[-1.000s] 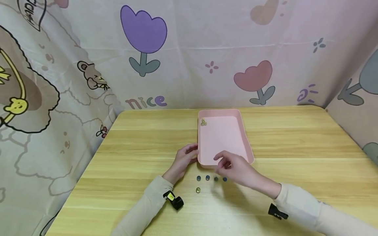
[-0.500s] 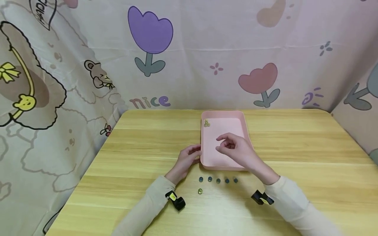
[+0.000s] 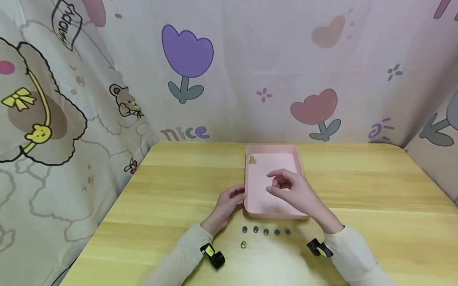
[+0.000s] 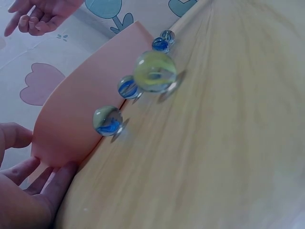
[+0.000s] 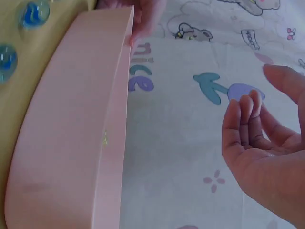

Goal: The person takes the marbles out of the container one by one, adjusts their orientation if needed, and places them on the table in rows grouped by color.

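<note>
The work looks partly done: a small cluster of yellow marbles point(image 3: 252, 159) lies inside the pink tray point(image 3: 257, 186), tucked into its 11 o'clock corner. Left on the worktop point(image 3: 161, 214), by the look of it, are five bluish marbles point(image 3: 266, 232) in a row just outside the tray at its 6 o'clock side, and one lone yellow marble point(image 3: 243, 244) at 6 o'clock from the row's leftmost one. No bluish marble shows inside the tray.

Of the hands, the left hand point(image 3: 222, 204) rests relaxed fingers against the tray's outer wall at 8 o'clock. The right hand point(image 3: 293, 188) hangs over the tray towards 4 o'clock, loosely bent, thumb and forefinger apart, and appears to have nothing in it.

The cluster is too small to count surely, and the right hand covers part of the tray floor. The left wrist view shows only four of the bluish marbles; the right wrist view shows two, one cut off by the edge.
</note>
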{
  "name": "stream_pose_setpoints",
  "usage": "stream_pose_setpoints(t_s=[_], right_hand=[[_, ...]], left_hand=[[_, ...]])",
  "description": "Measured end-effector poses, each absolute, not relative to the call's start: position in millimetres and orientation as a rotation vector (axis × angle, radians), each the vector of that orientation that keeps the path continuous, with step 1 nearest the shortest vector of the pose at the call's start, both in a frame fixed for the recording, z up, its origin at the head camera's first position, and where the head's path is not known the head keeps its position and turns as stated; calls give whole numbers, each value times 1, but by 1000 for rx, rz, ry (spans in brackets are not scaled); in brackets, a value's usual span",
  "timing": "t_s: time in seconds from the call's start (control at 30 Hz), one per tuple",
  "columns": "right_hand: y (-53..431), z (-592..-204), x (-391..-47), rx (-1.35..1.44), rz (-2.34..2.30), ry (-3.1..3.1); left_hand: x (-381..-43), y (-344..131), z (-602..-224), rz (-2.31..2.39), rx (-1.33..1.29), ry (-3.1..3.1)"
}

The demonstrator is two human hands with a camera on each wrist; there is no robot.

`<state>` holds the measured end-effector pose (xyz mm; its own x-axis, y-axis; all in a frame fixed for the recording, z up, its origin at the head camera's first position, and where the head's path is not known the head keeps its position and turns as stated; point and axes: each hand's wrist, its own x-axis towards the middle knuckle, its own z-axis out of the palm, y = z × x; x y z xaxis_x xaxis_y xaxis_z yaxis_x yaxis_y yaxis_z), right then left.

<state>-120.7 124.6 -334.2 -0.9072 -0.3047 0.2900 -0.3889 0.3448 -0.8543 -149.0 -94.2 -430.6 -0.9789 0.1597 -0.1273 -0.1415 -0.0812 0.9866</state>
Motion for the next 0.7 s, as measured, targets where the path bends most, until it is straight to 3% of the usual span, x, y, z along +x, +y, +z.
stream_pose_setpoints(t_s=[0.7], right_hand=[[157, -356, -144, 521, 1349, -2692]], left_hand=[[-149, -95, -435, 2175, 66, 1995]])
